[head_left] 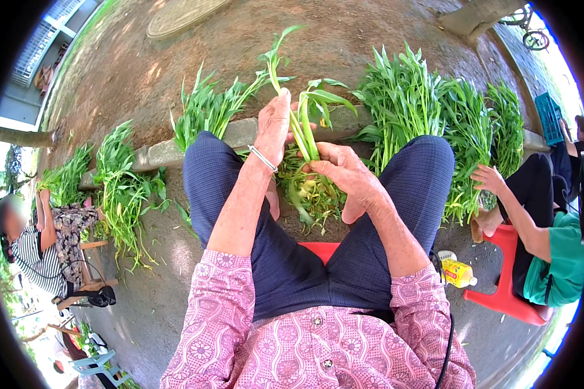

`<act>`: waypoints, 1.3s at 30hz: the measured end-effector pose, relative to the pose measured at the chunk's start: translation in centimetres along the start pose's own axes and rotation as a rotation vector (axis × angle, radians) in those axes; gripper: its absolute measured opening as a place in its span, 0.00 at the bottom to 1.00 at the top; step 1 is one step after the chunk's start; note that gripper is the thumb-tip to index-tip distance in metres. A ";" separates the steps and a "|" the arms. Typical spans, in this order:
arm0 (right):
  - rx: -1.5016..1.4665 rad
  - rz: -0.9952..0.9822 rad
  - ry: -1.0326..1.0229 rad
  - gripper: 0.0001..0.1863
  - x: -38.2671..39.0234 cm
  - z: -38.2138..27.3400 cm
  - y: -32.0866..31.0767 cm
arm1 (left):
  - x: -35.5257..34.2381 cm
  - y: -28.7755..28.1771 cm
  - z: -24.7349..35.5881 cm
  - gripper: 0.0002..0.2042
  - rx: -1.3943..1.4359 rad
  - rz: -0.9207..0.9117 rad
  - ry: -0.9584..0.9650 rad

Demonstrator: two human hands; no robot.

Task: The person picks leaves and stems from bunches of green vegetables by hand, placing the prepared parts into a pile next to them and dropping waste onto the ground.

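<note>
My left hand (274,125), with a bangle on its wrist, is closed round a few leafy green stalks (300,129) above the gap between my knees. Their leafy tops point up and away from me. At the cut ends my right hand (348,171) is closed, thumb and fingers pinching the pale lower stems. Below my hands, on the ground between my feet, lies a loose pile of trimmed leaves and stems (310,194).
Bundles of greens (402,97) lean on a low stone kerb (243,133) before me. At the right a person in green (551,259) sits on a red stool (506,285), near a yellow bottle (459,273). At the left sits a person in stripes (37,256).
</note>
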State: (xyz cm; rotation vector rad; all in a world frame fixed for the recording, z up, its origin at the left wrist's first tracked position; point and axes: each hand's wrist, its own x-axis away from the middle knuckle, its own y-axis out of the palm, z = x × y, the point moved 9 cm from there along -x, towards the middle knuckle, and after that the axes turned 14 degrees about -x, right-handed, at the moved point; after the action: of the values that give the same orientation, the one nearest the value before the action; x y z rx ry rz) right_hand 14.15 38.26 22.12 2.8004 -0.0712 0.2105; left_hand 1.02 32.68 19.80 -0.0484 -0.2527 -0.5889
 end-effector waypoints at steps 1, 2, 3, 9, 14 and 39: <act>0.004 0.029 0.001 0.17 0.0 0.0 -0.4 | 0.0 -0.5 0.5 0.23 -0.133 0.040 0.050; 0.007 0.058 0.001 0.16 0.0 -0.1 -0.7 | 0.3 -1.1 1.3 0.24 -0.177 0.136 0.150; 0.011 0.086 0.002 0.16 0.0 -0.3 -1.0 | 0.2 -1.5 1.3 0.24 -0.201 0.161 0.147; 0.182 0.141 -0.049 0.14 0.0 -1.1 -1.9 | 1.8 1.2 -1.2 0.17 -0.142 -0.290 -0.203; 0.225 0.208 -0.150 0.11 -0.1 -1.3 -2.1 | 1.3 2.7 -1.4 0.10 0.297 -0.283 -0.173; 0.604 0.215 -0.249 0.09 0.6 -1.8 -0.5 | -0.8 -1.0 -3.3 0.07 0.500 0.082 -0.175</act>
State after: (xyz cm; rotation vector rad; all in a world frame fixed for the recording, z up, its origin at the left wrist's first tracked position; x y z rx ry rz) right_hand 14.50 39.29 23.76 3.4061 -0.4357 -0.0890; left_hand 0.53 31.89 16.41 0.3729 -0.5591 -0.4272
